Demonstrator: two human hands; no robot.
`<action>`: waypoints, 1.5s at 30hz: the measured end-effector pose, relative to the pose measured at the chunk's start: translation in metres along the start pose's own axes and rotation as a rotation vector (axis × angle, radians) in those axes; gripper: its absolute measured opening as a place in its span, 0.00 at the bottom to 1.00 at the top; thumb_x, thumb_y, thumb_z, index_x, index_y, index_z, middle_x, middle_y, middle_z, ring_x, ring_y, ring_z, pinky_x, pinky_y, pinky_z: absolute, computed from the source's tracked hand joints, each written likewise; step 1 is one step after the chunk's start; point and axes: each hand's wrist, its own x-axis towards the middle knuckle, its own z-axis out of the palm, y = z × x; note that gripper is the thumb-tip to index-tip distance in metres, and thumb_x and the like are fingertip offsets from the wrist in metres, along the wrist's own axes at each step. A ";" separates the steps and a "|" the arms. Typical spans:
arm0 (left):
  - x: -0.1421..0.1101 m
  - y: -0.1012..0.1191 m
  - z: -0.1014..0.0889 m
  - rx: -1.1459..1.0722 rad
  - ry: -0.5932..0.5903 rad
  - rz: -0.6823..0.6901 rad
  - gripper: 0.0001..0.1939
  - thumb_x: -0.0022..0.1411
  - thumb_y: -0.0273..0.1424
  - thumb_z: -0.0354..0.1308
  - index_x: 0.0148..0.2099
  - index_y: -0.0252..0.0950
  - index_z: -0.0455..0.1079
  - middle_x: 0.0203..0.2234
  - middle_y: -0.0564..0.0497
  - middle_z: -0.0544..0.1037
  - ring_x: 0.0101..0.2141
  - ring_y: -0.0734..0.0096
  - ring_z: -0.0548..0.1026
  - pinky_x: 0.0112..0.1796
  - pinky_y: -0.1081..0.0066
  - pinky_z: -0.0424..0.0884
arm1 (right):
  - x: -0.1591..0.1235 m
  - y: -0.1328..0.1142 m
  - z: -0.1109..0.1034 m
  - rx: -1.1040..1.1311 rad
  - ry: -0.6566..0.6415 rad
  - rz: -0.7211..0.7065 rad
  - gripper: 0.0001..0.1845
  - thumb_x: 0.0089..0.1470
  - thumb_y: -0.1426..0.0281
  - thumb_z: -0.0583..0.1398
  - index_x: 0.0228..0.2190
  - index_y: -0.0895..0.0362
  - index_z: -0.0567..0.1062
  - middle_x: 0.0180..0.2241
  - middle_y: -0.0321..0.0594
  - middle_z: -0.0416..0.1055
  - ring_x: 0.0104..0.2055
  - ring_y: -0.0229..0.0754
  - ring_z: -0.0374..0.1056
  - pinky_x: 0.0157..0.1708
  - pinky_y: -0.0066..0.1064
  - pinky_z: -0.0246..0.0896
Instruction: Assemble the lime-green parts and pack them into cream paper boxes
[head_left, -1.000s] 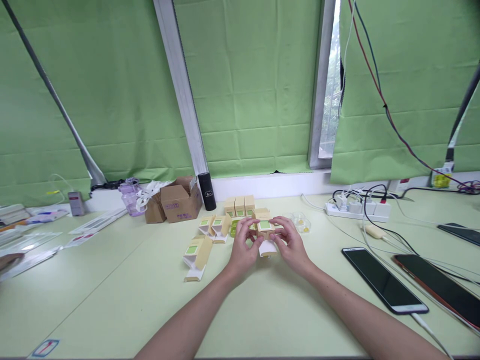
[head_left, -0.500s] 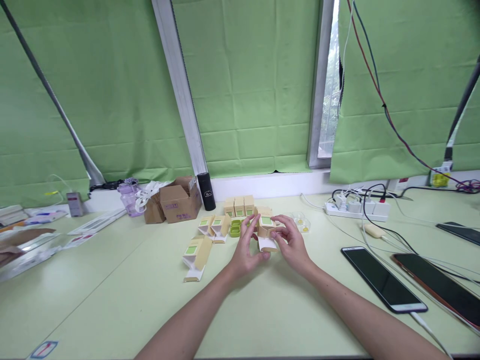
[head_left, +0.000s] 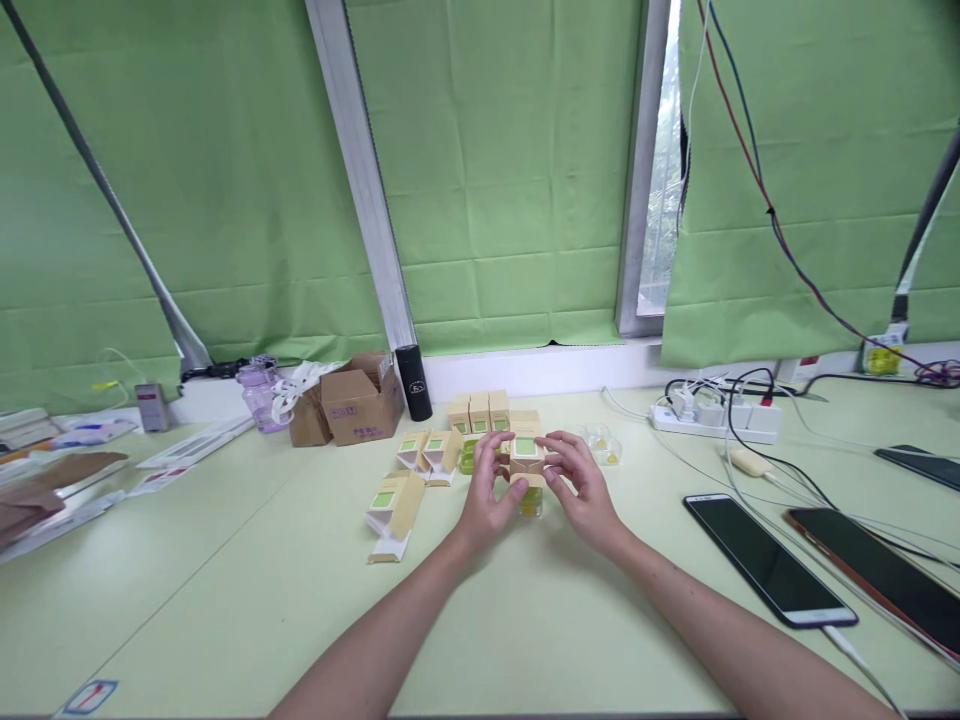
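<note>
Both my hands meet at the middle of the pale green table (head_left: 225, 590). My left hand (head_left: 486, 495) and my right hand (head_left: 581, 490) are closed on one small tan carton with a green label (head_left: 526, 455), fingers pinching its two sides. A small greenish item (head_left: 531, 501) shows just under the carton, between my hands. Behind stand a row of closed tan cartons (head_left: 480, 411). To the left lie opened cartons (head_left: 430, 453) and one more flattened carton (head_left: 392, 510). A green tray piece (head_left: 468, 458) sits by my left fingers.
A brown cardboard box (head_left: 360, 405), a black cylinder (head_left: 413, 383) and a purple bottle (head_left: 259, 392) stand at the back left. Right of my hands are a clear plastic case (head_left: 604, 443), a power strip (head_left: 712, 417) with cables, and two phones (head_left: 769, 560) (head_left: 881, 575).
The carton's white lower flap, seen hanging open before, no longer shows; the carton now looks closed between my fingers. A brown item at the far left edge has shifted.
</note>
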 end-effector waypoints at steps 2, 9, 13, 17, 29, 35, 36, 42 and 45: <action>0.001 0.000 0.000 -0.015 0.017 0.000 0.28 0.66 0.47 0.61 0.64 0.47 0.61 0.63 0.42 0.60 0.50 0.58 0.73 0.51 0.56 0.72 | -0.001 -0.001 0.000 0.010 -0.011 -0.023 0.20 0.67 0.58 0.60 0.57 0.45 0.74 0.59 0.47 0.60 0.49 0.47 0.75 0.51 0.45 0.75; 0.000 -0.001 0.000 -0.032 0.041 -0.010 0.24 0.68 0.45 0.61 0.62 0.47 0.62 0.61 0.43 0.62 0.50 0.58 0.74 0.52 0.56 0.72 | -0.002 -0.004 0.001 0.021 -0.030 -0.070 0.20 0.67 0.60 0.60 0.58 0.44 0.73 0.58 0.47 0.59 0.49 0.47 0.74 0.51 0.44 0.75; 0.001 -0.001 0.000 -0.037 0.054 -0.003 0.23 0.68 0.44 0.60 0.61 0.47 0.63 0.59 0.43 0.64 0.50 0.59 0.74 0.52 0.56 0.72 | -0.003 -0.005 0.002 0.016 -0.040 -0.084 0.20 0.67 0.61 0.60 0.58 0.44 0.73 0.59 0.47 0.59 0.49 0.46 0.74 0.51 0.44 0.75; 0.001 0.000 0.000 -0.035 0.062 -0.003 0.22 0.68 0.43 0.60 0.60 0.46 0.62 0.58 0.43 0.65 0.48 0.60 0.74 0.50 0.58 0.72 | -0.003 -0.006 0.003 0.016 -0.040 -0.096 0.20 0.66 0.61 0.60 0.58 0.44 0.73 0.59 0.48 0.58 0.49 0.46 0.74 0.51 0.45 0.76; 0.001 -0.001 0.001 -0.006 0.088 0.016 0.19 0.69 0.42 0.60 0.58 0.45 0.62 0.57 0.44 0.65 0.47 0.62 0.73 0.50 0.59 0.71 | -0.003 -0.007 0.005 -0.007 -0.030 -0.103 0.21 0.64 0.62 0.63 0.57 0.45 0.74 0.58 0.47 0.59 0.48 0.47 0.75 0.50 0.46 0.77; 0.001 -0.003 0.003 0.022 0.105 0.027 0.19 0.69 0.42 0.60 0.58 0.45 0.63 0.57 0.44 0.64 0.47 0.62 0.73 0.50 0.58 0.72 | -0.003 -0.005 0.005 -0.013 -0.016 -0.087 0.20 0.64 0.63 0.63 0.56 0.45 0.74 0.58 0.46 0.59 0.49 0.46 0.75 0.50 0.45 0.77; 0.001 -0.003 0.003 0.026 0.106 0.029 0.19 0.69 0.42 0.60 0.58 0.45 0.63 0.57 0.44 0.64 0.47 0.62 0.73 0.50 0.58 0.72 | -0.003 -0.005 0.005 -0.012 -0.019 -0.086 0.20 0.64 0.63 0.63 0.56 0.45 0.74 0.58 0.46 0.59 0.49 0.46 0.75 0.51 0.45 0.77; 0.002 -0.003 0.004 0.036 0.121 0.016 0.20 0.68 0.44 0.60 0.57 0.44 0.64 0.57 0.43 0.65 0.47 0.62 0.73 0.50 0.60 0.72 | -0.003 -0.006 0.005 -0.012 -0.014 -0.066 0.19 0.64 0.63 0.63 0.56 0.45 0.74 0.58 0.46 0.59 0.48 0.46 0.75 0.50 0.45 0.77; 0.001 -0.002 0.002 0.024 0.094 0.010 0.21 0.67 0.44 0.61 0.58 0.45 0.64 0.57 0.43 0.65 0.48 0.60 0.73 0.50 0.59 0.72 | -0.003 -0.005 0.006 -0.016 0.000 -0.060 0.18 0.64 0.62 0.62 0.55 0.46 0.75 0.57 0.46 0.60 0.47 0.45 0.75 0.49 0.46 0.77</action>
